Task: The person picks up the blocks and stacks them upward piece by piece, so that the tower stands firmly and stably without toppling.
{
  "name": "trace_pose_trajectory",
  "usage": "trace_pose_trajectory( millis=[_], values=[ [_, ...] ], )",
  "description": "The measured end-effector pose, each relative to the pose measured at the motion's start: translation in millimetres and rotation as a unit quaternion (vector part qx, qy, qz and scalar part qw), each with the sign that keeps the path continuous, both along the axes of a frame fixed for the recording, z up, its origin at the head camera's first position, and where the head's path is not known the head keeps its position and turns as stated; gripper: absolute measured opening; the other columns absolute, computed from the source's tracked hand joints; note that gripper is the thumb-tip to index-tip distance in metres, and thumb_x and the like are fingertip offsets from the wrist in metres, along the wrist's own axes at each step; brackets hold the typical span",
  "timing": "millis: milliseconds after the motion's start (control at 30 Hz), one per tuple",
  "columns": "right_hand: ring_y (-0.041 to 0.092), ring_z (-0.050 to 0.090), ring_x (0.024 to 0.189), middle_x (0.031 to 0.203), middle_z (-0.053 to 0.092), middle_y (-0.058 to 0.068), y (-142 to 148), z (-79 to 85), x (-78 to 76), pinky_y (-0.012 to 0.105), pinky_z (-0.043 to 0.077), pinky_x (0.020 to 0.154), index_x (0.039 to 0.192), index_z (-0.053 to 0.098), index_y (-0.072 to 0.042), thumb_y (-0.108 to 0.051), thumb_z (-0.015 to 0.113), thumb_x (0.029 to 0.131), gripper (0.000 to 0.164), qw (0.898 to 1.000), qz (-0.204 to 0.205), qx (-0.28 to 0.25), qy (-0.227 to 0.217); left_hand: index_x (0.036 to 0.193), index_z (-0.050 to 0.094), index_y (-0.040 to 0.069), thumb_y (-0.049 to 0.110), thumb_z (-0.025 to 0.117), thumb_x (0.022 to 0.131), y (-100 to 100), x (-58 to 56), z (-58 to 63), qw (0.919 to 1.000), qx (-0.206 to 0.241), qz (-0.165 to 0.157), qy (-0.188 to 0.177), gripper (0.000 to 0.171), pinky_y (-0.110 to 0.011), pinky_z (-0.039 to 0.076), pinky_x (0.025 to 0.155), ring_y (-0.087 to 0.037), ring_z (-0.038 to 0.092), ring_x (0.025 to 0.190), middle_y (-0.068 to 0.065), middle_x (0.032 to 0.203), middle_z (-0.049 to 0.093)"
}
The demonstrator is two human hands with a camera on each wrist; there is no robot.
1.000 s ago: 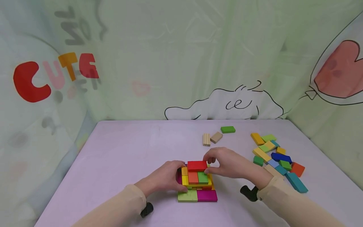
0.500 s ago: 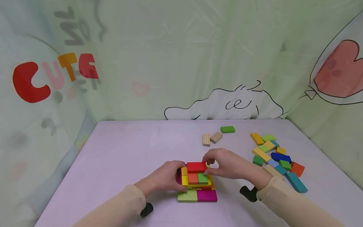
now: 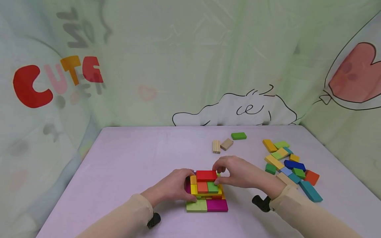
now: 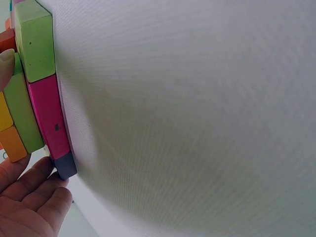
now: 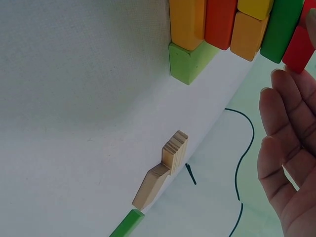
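Note:
Layers of coloured wooden blocks form a low stack (image 3: pixel 202 187) near the table's front. My left hand (image 3: pixel 175 185) holds its left side, thumb at the near side and fingers reaching round the far side. In the left wrist view, the fingertips of that hand (image 4: pixel 34 197) lie by an orange block (image 4: pixel 14 144) and a dark block (image 4: pixel 65 165). On top lies a red block (image 3: pixel 206 175), pinched at its right end between the thumb and fingers of my right hand (image 3: pixel 236 172). The right wrist view shows the red block (image 5: pixel 298 52) beside a green one (image 5: pixel 281 32).
Loose coloured blocks, among them a teal block (image 3: pixel 311 191) and a dark blue block (image 3: pixel 294 165), lie scattered at the right. Behind the stack are two plain wood blocks (image 3: pixel 216 146) and a green block (image 3: pixel 239 136). A printed curtain (image 3: pixel 190 66) hangs behind the table.
The red block has shifted slightly toward the near side and left on top of the stack, the right hand moving with it. My left hand keeps its place.

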State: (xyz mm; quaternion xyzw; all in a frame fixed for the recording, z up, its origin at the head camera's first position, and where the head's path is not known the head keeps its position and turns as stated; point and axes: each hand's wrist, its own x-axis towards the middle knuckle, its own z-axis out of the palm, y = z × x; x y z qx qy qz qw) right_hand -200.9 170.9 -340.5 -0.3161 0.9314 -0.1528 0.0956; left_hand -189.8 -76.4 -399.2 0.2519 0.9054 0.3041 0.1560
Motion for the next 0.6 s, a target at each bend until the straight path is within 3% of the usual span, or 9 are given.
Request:
trace_pose_trajectory(
  millis=[467,600],
  values=[
    [0.015,0.064,0.093,0.096,0.069,-0.007,-0.6,0.2,0.0,0.025,0.057,0.079,0.108,0.073,-0.017,-0.03,0.084,0.085,0.029,1.0,-0.005,0.0,-0.009,0.128,0.063,0.006,0.03,0.091,0.076,-0.2,0.7,0.6,1.0,0.003,0.0,-0.001,0.065,-0.033,0.053,0.104,-0.012,0.06,0.105,-0.003,0.123,0.068],
    [0.016,0.064,0.093,0.097,0.069,-0.006,-0.5,0.1,0.0,0.031,0.06,0.081,0.108,0.073,-0.017,-0.029,0.084,0.085,0.029,1.0,-0.004,-0.004,-0.013,0.128,0.063,0.006,0.031,0.091,0.075,-0.5,0.6,0.4,1.0,0.003,-0.002,0.002,0.065,-0.033,0.053,0.104,-0.012,0.06,0.106,-0.003,0.123,0.067]
  ],
)
